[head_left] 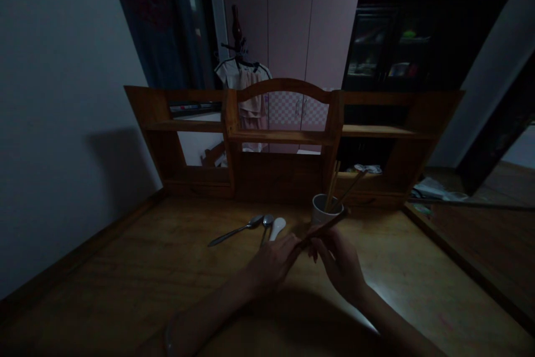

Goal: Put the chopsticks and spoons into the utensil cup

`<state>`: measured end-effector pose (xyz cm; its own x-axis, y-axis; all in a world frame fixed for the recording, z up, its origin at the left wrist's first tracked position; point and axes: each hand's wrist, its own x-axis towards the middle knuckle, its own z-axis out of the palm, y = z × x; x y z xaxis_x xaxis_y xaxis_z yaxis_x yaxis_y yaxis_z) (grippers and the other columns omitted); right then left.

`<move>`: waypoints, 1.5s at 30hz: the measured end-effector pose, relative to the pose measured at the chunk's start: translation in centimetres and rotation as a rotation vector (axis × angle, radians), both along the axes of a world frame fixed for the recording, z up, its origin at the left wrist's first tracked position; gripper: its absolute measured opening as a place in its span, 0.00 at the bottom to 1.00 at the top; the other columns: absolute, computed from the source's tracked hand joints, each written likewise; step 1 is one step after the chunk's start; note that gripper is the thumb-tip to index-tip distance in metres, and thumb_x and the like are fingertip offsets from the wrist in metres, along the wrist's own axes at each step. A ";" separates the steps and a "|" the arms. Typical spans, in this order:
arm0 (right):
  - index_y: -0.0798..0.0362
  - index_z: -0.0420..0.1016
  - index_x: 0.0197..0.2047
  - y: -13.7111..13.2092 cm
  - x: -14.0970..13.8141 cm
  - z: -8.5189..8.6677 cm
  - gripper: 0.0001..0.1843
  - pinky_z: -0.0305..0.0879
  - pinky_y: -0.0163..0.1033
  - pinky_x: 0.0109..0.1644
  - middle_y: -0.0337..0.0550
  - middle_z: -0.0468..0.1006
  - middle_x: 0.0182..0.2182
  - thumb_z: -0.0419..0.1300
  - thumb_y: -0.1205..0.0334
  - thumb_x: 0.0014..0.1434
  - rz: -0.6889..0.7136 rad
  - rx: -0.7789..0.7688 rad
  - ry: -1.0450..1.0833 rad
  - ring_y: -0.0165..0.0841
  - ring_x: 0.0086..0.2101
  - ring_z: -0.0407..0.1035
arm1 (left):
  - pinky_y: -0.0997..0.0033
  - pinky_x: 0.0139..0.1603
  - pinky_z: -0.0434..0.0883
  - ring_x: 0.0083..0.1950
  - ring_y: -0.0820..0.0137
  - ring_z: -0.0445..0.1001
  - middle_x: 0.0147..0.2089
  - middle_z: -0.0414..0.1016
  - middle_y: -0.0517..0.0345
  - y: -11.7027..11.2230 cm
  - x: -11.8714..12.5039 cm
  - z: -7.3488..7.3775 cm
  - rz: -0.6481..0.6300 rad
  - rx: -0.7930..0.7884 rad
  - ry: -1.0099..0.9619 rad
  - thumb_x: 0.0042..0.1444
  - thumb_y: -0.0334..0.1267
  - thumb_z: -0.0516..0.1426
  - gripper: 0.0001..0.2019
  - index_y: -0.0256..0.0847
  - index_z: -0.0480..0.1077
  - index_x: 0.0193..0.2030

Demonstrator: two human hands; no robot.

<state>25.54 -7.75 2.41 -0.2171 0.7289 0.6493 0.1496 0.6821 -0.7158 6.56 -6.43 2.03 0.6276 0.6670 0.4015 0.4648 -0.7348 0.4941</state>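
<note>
Dark brown chopsticks (330, 223) slant up to the right between my two hands; how many is hard to make out in the dim light. My left hand (273, 259) is closed around their lower end. Near the middle, the fingers of my right hand (340, 262) pinch them from the right. Just behind the chopsticks stands a pale cup (321, 213) with lighter chopsticks (332, 185) leaning in it. Beyond my left hand lie a long metal spoon (234, 231), a smaller metal spoon (267, 222) and a white spoon (278, 226), whose handle is partly hidden.
A wooden shelf unit (284, 135) rises at the back of the wooden table (146, 268). A wall (62, 123) borders the left side, and a raised edge (460, 262) runs along the right. Farther back are a pink wardrobe (288, 34) and a dark cabinet (388, 23).
</note>
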 end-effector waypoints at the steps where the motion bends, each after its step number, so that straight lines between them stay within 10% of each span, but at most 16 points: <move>1: 0.51 0.66 0.48 0.0 0.1 0.0 0.07 0.69 0.32 0.31 0.41 0.73 0.32 0.51 0.64 0.67 -0.025 0.054 -0.040 0.28 0.28 0.70 | 0.69 0.48 0.68 0.46 0.67 0.72 0.46 0.73 0.52 0.0 0.0 0.1 -0.021 -0.031 -0.038 0.69 0.37 0.41 0.15 0.40 0.65 0.53; 10: 0.51 0.63 0.57 -0.6 0.8 -0.2 0.19 0.72 0.40 0.47 0.50 0.76 0.43 0.53 0.72 0.64 -0.153 0.490 -0.345 0.37 0.45 0.72 | 0.70 0.50 0.68 0.48 0.68 0.73 0.48 0.75 0.53 0.0 0.4 -0.7 -0.067 -0.143 -0.180 0.67 0.34 0.46 0.13 0.41 0.69 0.50; 27: 0.52 0.56 0.65 -0.8 0.7 -0.3 0.26 0.72 0.41 0.47 0.54 0.75 0.48 0.50 0.74 0.65 -0.079 0.506 -0.402 0.37 0.47 0.71 | 0.63 0.58 0.68 0.56 0.66 0.70 0.54 0.71 0.51 0.5 -0.2 -2.0 -0.035 0.019 -0.009 0.50 0.18 0.47 0.27 0.41 0.62 0.56; 45: 0.56 0.56 0.65 -1.5 0.6 0.7 0.28 0.71 0.40 0.51 0.56 0.72 0.52 0.51 0.77 0.63 -0.016 0.516 -0.427 0.36 0.52 0.68 | 0.62 0.58 0.68 0.56 0.66 0.70 0.53 0.71 0.51 1.0 -0.5 -2.9 -0.059 0.034 -0.041 0.56 0.19 0.46 0.24 0.42 0.60 0.57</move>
<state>26.10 -9.20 3.09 -0.5241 0.3530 0.7750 0.3601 0.9165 -0.1739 6.10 -5.40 -0.84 0.6478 0.6154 0.4490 0.4006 -0.7765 0.4864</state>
